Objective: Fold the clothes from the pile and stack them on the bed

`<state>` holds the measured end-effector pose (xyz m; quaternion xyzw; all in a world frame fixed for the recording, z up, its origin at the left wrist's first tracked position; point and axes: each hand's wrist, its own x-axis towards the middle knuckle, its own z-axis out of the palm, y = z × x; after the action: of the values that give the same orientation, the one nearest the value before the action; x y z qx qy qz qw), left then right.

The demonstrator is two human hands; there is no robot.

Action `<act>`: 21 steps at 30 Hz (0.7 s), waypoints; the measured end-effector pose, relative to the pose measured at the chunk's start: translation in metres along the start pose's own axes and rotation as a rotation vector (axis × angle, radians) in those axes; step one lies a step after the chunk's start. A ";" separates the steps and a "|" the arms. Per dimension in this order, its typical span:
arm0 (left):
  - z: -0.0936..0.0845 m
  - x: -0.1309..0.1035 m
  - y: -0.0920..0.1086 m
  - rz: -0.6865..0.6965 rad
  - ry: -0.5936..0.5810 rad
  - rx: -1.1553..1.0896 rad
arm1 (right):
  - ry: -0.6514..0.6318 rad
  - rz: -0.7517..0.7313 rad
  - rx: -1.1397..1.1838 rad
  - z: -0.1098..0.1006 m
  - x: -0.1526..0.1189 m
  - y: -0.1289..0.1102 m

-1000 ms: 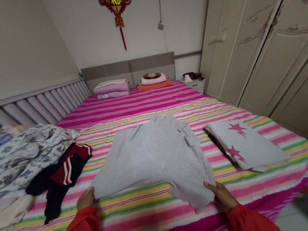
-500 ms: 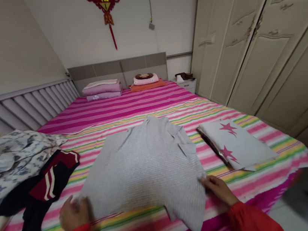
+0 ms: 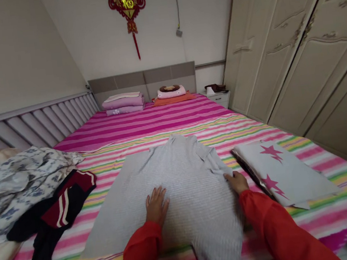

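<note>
Clothes (image 3: 29, 181), starred cloth (image 3: 286, 170) flanking grey shirt (image 3: 186, 179), left hand (image 3: 156, 205) flat, right hand (image 3: 238, 182) pinching edge

The shirt (image 3: 188, 179) is light grey, with fine ribs running across its cloth. It lies spread out, face unclear, filling the center and lower center of the frame. Its narrow upper end points toward the middle of the frame, rumpled there into a few soft creases. The left edge slants down to a pointed corner at lower left, and that side looks smooth and flat. Toward the right of center a small piece folds over on itself, with wrinkles just below it. The lower edge runs roughly level, then drops into a loose flap that reaches the bottom of the frame, right of center.
</note>
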<state>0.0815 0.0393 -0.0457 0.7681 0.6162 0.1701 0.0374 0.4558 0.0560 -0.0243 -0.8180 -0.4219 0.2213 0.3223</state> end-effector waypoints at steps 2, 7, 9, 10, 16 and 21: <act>0.002 0.004 0.006 0.015 -0.015 0.035 | 0.048 0.018 -0.069 -0.009 -0.005 0.011; 0.018 0.003 0.005 0.058 -0.017 0.094 | 0.163 0.015 -0.225 -0.016 -0.027 0.023; 0.023 0.002 0.002 0.072 -0.009 0.101 | 0.292 -0.179 -0.298 -0.006 -0.036 0.011; 0.024 0.001 0.001 0.078 -0.007 0.102 | 0.332 -0.329 -0.318 0.001 -0.040 0.001; 0.025 0.002 -0.003 0.111 0.026 0.071 | 0.023 -0.894 -0.382 0.057 -0.042 -0.052; 0.029 -0.004 0.000 0.077 0.000 -0.015 | -0.051 -0.628 -0.477 0.082 -0.016 -0.042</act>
<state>0.0895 0.0397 -0.0739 0.7910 0.5848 0.1760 0.0366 0.3720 0.0889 -0.0495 -0.6953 -0.6991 0.0281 0.1646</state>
